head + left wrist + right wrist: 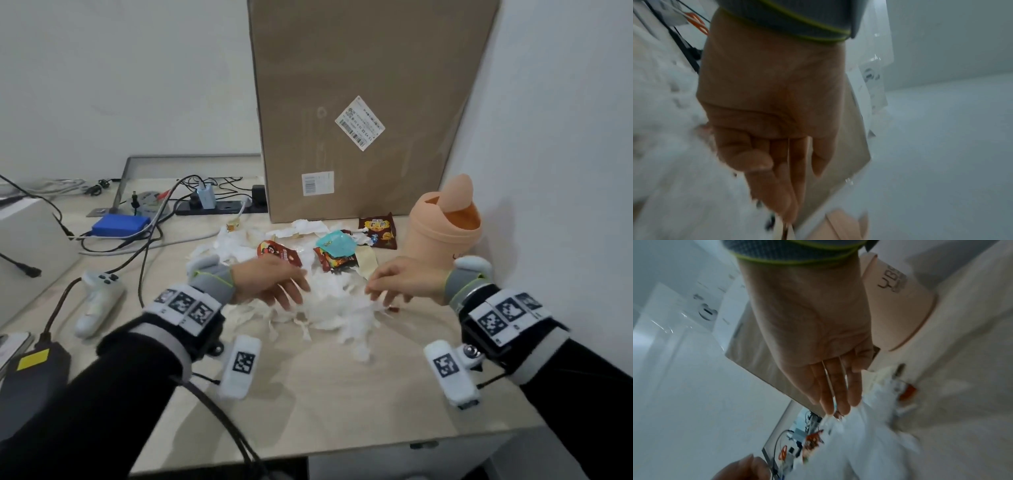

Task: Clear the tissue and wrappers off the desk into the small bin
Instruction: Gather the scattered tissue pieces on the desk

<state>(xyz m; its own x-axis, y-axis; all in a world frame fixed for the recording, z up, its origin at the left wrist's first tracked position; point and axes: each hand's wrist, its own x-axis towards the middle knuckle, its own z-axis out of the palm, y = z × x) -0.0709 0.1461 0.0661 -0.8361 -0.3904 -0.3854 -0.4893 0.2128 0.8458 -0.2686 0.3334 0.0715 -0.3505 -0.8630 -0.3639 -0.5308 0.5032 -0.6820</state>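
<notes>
So the mess on my desk (342,404) is basically one big heap of shredded white tissue (337,310), fluffy and torn into strips, spreading from the middle of the desk back toward the cardboard box (363,102) leaning against the wall. More crumpled tissue trails off to the back left of the heap.

Wrappers sitting on and behind the tissue, as far as I can count: one red wrapper (279,255) just past my left hand, one teal wrapper (335,245) lying on top of a dark red one, one pale yellowish wrapper (367,262) beside those, and one dark brown snack bag (378,230) lying flat right by the box. So five I can make out; smaller bits could be buried.

One small bin (445,233), peach-coloured with a swing lid tipped open, stands at the right, just behind my right wrist.

My left hand (270,284) hangs over the left edge of the heap, fingers loose and extended, nothing in it. My right hand (399,282) is at the right edge, fingers pointing down into the tissue, mostly straight in the wrist view, touching the shreds. Can't tell if it's actually pinching any.
</notes>
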